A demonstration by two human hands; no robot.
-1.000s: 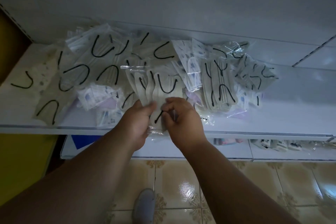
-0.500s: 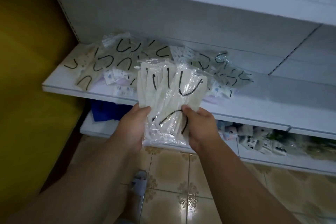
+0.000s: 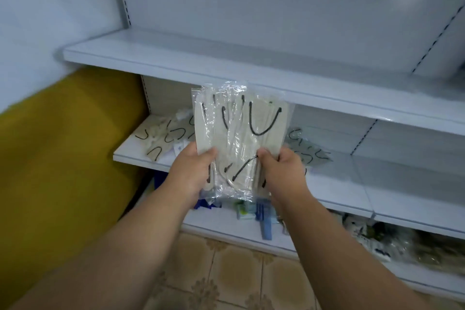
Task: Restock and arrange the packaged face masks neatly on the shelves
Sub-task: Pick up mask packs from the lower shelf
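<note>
Holding a fanned stack of packaged masks (image 3: 239, 138) upright, left hand (image 3: 192, 171) and right hand (image 3: 281, 171) pinching its lower edges to square it; raised before the bare upper shelf (image 3: 226, 68), probably its destination.

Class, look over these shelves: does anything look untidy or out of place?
Yes. The loose masks on the middle shelf lie scattered at mixed angles, not stacked. The bundle of packaged masks, held by both hands, is fanned unevenly.

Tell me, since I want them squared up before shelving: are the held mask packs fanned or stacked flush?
Fanned: the mask packs overlap with staggered top edges, held by left hand and right hand.
</note>
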